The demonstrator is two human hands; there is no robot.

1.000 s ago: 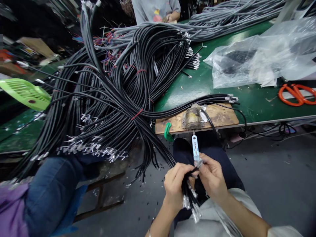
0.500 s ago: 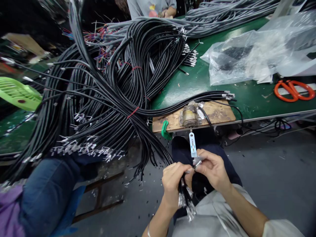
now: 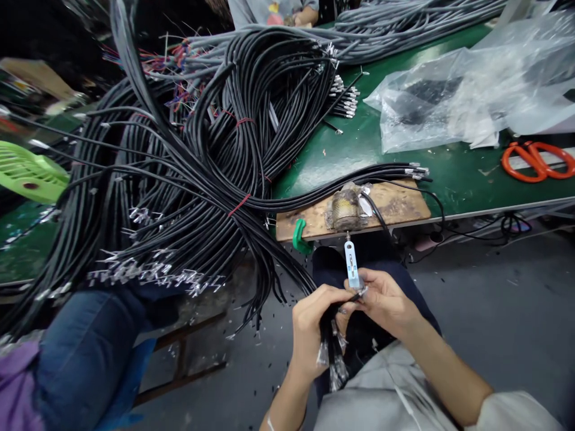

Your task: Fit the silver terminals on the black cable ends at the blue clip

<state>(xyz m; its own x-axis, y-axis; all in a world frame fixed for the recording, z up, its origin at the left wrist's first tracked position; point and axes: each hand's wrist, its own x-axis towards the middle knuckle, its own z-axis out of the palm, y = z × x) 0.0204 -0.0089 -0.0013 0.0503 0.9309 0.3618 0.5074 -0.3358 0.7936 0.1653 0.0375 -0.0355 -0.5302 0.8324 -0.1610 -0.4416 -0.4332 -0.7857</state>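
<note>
My left hand (image 3: 313,317) is closed around a bunch of black cables (image 3: 330,344), whose silvery stripped ends hang below it. One cable end sticks out to the right between its thumb and forefinger. My right hand (image 3: 386,299) pinches the tip of that cable end, close against my left fingers. Just above the fingertips is a light-blue tool piece (image 3: 351,263), joined by a thin shaft to a taped motor (image 3: 345,208) on a wooden board (image 3: 395,203). Whether the cable tip touches the blue piece I cannot tell.
Bundled black cables (image 3: 251,120) cover the table's left side. A green clamp (image 3: 300,236) grips the board's edge. Orange-handled scissors (image 3: 536,161) and a plastic bag (image 3: 458,90) lie right. A green fan (image 3: 31,173) stands left. A co-worker's leg (image 3: 94,359) is beside me.
My right hand has moved slightly, bringing the cable tip up by the lower end of the blue piece. My left hand stays around the bunch. The view has shifted a little.
</note>
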